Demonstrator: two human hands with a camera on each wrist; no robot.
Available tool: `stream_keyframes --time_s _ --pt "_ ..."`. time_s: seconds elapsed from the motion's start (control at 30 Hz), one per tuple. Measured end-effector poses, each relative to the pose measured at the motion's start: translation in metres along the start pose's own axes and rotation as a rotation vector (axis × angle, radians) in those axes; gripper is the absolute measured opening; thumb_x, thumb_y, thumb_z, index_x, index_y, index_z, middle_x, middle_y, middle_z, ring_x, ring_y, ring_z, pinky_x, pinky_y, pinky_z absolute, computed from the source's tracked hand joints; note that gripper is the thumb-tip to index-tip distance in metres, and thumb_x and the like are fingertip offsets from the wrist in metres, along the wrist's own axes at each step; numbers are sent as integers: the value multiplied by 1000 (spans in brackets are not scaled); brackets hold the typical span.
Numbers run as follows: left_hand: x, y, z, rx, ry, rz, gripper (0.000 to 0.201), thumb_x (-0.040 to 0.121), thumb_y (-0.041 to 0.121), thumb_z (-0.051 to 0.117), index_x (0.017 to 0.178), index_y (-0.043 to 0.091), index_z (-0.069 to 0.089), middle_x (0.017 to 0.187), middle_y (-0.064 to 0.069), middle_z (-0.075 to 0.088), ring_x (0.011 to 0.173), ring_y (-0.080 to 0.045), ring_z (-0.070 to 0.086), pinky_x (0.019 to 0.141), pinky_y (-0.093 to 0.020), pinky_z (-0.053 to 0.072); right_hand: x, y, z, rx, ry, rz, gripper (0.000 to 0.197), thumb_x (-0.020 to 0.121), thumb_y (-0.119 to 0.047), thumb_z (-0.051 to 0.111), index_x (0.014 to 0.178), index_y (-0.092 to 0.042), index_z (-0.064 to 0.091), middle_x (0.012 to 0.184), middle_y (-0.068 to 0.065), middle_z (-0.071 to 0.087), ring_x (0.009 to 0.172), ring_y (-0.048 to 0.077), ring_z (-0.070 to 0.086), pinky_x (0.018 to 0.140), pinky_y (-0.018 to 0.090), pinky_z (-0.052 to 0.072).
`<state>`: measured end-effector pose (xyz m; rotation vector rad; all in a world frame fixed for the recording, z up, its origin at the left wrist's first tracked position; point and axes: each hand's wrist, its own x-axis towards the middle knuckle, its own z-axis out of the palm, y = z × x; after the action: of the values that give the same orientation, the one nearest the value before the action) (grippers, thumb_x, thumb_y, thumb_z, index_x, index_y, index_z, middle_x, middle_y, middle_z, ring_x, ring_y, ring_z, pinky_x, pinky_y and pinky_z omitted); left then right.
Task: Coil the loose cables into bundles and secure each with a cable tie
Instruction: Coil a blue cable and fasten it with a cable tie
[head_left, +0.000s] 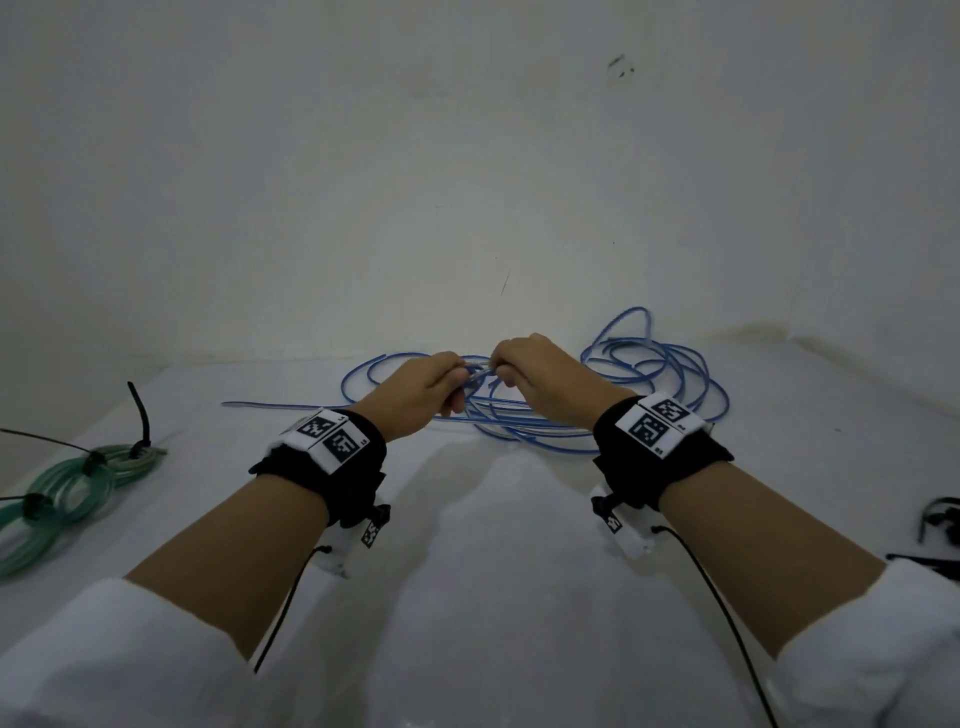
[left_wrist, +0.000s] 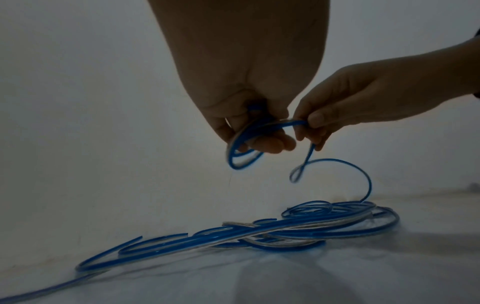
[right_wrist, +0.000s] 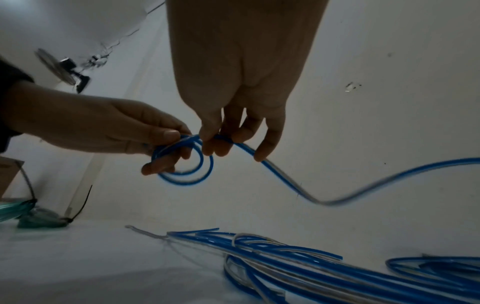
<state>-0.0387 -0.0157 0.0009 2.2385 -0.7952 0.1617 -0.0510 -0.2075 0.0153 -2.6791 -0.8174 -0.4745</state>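
A long blue and clear cable (head_left: 654, 374) lies in loose tangled loops at the far side of the white table (head_left: 493, 545). My left hand (head_left: 421, 389) is raised above it and grips a small coil of two turns (right_wrist: 185, 162) of this cable (left_wrist: 241, 152). My right hand (head_left: 540, 374), just beside the left, pinches the strand (right_wrist: 259, 156) that runs out of the coil (left_wrist: 298, 123) and hangs down to the heap (left_wrist: 298, 228). A green cable bundle (head_left: 67, 493) bound with black cable ties (head_left: 140, 415) lies at the left.
A bare wall rises directly behind the table. Several black cable ties (head_left: 935, 535) lie at the right edge. More blue loops (right_wrist: 324, 273) spread under and right of my right hand. A wall fan (right_wrist: 59, 70) shows far off in the right wrist view.
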Motion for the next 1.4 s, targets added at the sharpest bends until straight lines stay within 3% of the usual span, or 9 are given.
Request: stream_keyframes --time_s 0.13,0.43,0.63,0.8,0.9,1.03,1.17,1.3,1.4 --pt "1 5 1 -222 27 -25 25 100 13 35 80 8 49 65 -3 53 51 -3 47 58 -18 41 -1 -4 1 126 46 30 10 97 -15 42 99 -8 49 88 12 61 78 24 51 63 29 35" --pt "0 9 1 -247 146 -88 33 100 23 37 72 12 52 56 0 47 46 -5 42 55 -19 37 -1 -2 2 38 142 61 15 98 -20 43 100 -8 51 90 10 63 78 26 53 69 39 43" --pt "-2 20 -4 -504 123 -113 30 101 8 27 81 6 49 64 -3 35 49 -2 36 49 -11 31 -2 6 5 17 164 112 12 96 -15 46 103 -7 50 92 12 60 80 29 53 68 36 40" --pt "-1 18 -4 -580 235 -152 31 102 12 27 77 10 47 62 -4 43 43 0 40 51 -16 34 -2 17 10 22 191 214 10 94 -9 48 102 -4 53 95 15 61 84 31 55 69 35 40" --pt "1 17 -6 -697 309 -154 30 102 16 28 80 12 48 53 6 58 43 -4 45 59 -25 37 -1 22 12 19 216 319 12 93 -4 47 102 -1 53 95 18 61 84 33 55 66 33 39" --pt "-2 16 -13 -809 273 -67 26 102 22 27 88 13 46 86 0 74 59 -8 58 67 -22 49 -5 27 13 18 139 343 17 88 4 47 103 0 54 96 19 60 85 34 56 65 31 39" --pt "0 21 -12 -943 241 4 21 102 21 27 99 8 43 121 -11 63 100 -19 66 81 -26 52 -4 16 18 35 -1 220 24 90 4 41 103 -3 60 95 15 58 81 23 49 67 25 32" --pt "8 22 -6 -965 340 -33 30 102 17 27 126 4 39 127 -5 55 117 -17 56 80 -22 51 1 5 22 38 -26 172 22 95 -11 45 110 -4 59 108 14 62 97 29 55 75 29 36" --pt "12 20 -7 -946 500 -78 17 101 16 33 108 11 48 114 0 58 113 -14 54 80 -22 49 -4 10 21 21 23 263 16 92 -10 50 105 -2 53 100 17 60 90 32 54 68 32 35"
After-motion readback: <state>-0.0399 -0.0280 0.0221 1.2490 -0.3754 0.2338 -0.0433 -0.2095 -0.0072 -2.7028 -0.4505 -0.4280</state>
